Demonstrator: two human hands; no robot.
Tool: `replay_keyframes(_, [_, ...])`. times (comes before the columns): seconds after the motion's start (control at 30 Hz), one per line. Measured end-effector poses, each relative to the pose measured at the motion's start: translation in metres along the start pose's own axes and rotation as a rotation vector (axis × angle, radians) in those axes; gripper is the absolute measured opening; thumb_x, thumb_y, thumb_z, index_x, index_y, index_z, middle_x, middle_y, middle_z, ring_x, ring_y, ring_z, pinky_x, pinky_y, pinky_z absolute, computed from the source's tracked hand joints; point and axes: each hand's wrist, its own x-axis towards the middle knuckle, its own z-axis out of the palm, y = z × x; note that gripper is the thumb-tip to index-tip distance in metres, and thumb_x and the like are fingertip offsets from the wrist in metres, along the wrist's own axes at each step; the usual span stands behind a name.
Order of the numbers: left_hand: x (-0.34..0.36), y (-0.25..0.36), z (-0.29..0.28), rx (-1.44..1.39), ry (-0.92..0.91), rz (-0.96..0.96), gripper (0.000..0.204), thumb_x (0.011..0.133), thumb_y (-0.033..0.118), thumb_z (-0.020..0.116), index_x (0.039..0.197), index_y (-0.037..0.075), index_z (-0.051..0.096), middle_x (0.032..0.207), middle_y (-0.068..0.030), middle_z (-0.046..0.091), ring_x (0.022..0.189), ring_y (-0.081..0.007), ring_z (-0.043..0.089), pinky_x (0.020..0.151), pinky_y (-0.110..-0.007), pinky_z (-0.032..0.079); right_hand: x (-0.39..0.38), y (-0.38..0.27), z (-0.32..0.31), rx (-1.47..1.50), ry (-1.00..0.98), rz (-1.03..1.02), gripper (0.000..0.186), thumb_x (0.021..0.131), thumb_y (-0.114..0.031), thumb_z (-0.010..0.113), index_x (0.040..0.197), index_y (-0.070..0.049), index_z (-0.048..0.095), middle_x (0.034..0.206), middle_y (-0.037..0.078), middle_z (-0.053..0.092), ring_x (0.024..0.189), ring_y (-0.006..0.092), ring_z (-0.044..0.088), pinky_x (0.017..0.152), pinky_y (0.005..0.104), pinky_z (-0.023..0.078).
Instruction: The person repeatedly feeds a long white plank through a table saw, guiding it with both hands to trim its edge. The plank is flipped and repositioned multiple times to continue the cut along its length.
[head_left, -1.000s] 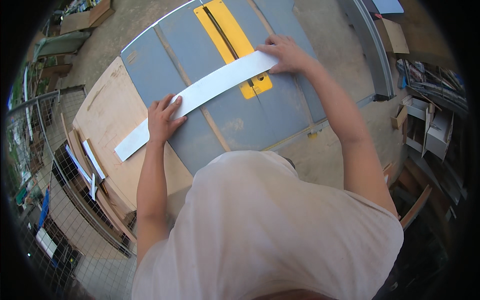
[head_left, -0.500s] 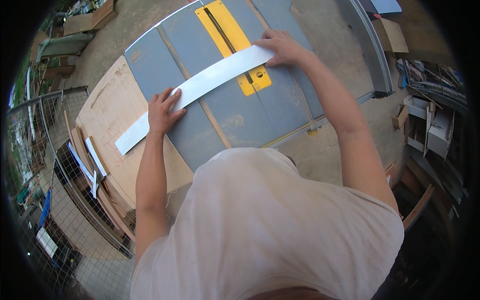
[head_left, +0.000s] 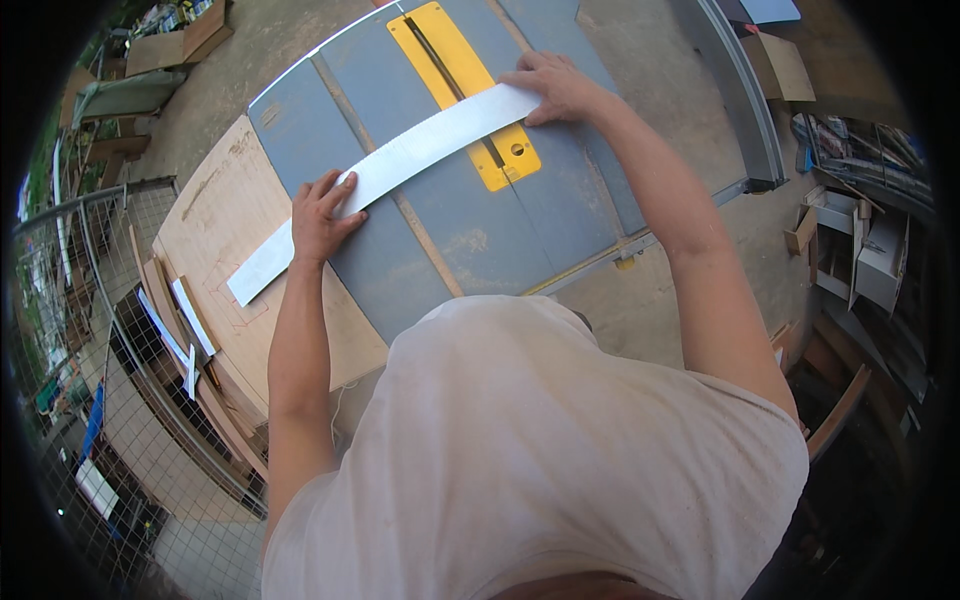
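A long white strip of board (head_left: 420, 148) lies slantwise across the grey table saw top (head_left: 490, 240). It crosses the yellow insert plate (head_left: 450, 60) and covers part of its dark slot. My left hand (head_left: 320, 222) grips the strip left of its middle, fingers on the far edge and thumb on the near one. At the far right end, my right hand (head_left: 562, 90) holds the strip between thumb and fingers. The strip's left end rests over the pale plywood panel (head_left: 215, 205) beside the saw top. Whether a blade stands in the slot cannot be made out.
A grey metal rail (head_left: 745, 100) runs along the right side. Wood offcuts and white strips (head_left: 195, 318) lie at the left, next to a wire mesh fence (head_left: 95, 290). White box-like pieces (head_left: 880, 260) stand on the floor at right.
The strip has shifted slightly left and away from me, both hands moving along with it. My grip at both places stays the same.
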Motion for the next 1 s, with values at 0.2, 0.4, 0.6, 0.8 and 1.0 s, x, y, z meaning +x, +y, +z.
replay_keyframes(0.2, [0.004, -0.001, 0.000, 0.000, 0.002, -0.009, 0.075, 0.064, 0.022, 0.093, 0.136, 0.022, 0.072, 0.144, -0.0062, 0.064, 0.116, -0.0307, 0.059, 0.107, -0.040, 0.050, 0.006, 0.001, 0.002, 0.029, 0.007, 0.008, 0.080, 0.074, -0.025, 0.089, 0.147, -0.034, 0.059, 0.148, 0.006, 0.051, 0.143, 0.0303, 0.040, 0.125, 0.0486, 0.033])
replay_keyframes(0.4, [0.008, -0.006, -0.001, 0.001, 0.004, -0.006, 0.075, 0.064, 0.021, 0.093, 0.136, 0.023, 0.072, 0.144, -0.0060, 0.064, 0.116, -0.0305, 0.059, 0.107, -0.040, 0.050, 0.009, 0.001, -0.004, 0.036, -0.004, -0.002, 0.081, 0.072, -0.027, 0.088, 0.148, -0.034, 0.059, 0.148, 0.006, 0.052, 0.143, 0.0298, 0.041, 0.125, 0.0469, 0.033])
replay_keyframes(0.6, [0.013, -0.006, -0.003, 0.006, 0.004, -0.012, 0.075, 0.064, 0.021, 0.093, 0.136, 0.023, 0.072, 0.143, -0.0054, 0.064, 0.116, -0.0305, 0.059, 0.107, -0.040, 0.050, 0.014, 0.002, -0.004, 0.017, 0.008, 0.010, 0.083, 0.072, -0.028, 0.086, 0.149, -0.035, 0.058, 0.148, 0.006, 0.053, 0.143, 0.0288, 0.042, 0.125, 0.0439, 0.033])
replay_keyframes(0.8, [0.014, -0.010, -0.002, 0.000, 0.020, -0.012, 0.073, 0.065, 0.023, 0.093, 0.135, 0.024, 0.073, 0.142, -0.0027, 0.064, 0.115, -0.0288, 0.059, 0.106, -0.040, 0.050, 0.022, 0.002, -0.006, 0.002, -0.004, 0.010, 0.083, 0.072, -0.028, 0.086, 0.150, -0.034, 0.058, 0.149, 0.006, 0.052, 0.144, 0.0295, 0.041, 0.124, 0.0448, 0.035])
replay_keyframes(1.0, [0.017, -0.013, -0.002, 0.011, 0.030, 0.004, 0.073, 0.066, 0.026, 0.093, 0.136, 0.026, 0.072, 0.143, -0.0011, 0.063, 0.115, -0.0275, 0.059, 0.107, -0.039, 0.050, 0.025, 0.002, -0.008, 0.017, 0.000, 0.019, 0.082, 0.072, -0.028, 0.086, 0.150, -0.035, 0.058, 0.149, 0.007, 0.051, 0.143, 0.0307, 0.041, 0.124, 0.0455, 0.035])
